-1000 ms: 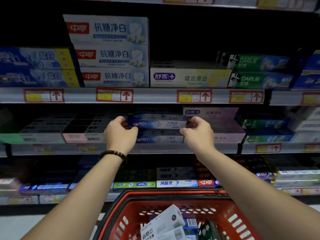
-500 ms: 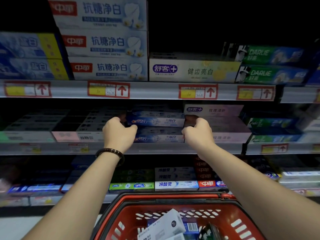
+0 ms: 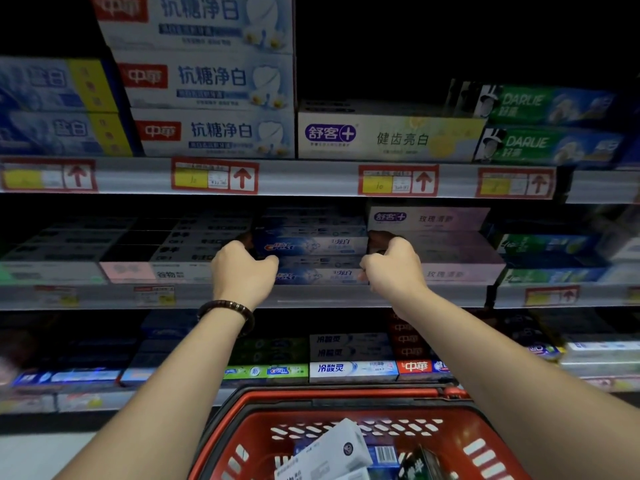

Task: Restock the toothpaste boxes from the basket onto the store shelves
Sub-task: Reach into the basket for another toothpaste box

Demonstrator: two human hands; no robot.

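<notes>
Two hands hold one blue Crest box (image 3: 311,244) by its short ends — left hand (image 3: 242,268) and right hand (image 3: 391,268), fingers (image 3: 232,248) curled round the ends, tips hidden behind — likely to square it up on the matching box (image 3: 318,276) beneath. It sits on the middle shelf (image 3: 311,296), straight above the red basket (image 3: 339,394), where more boxes (image 3: 329,452) wait. Long, slim carton, blue fading to white, red-and-blue logo facing out

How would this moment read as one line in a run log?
stage: shelving | left hand: grips Crest box, left end | right hand: grips right end | place: middle shelf | red basket: boxes inside
</notes>
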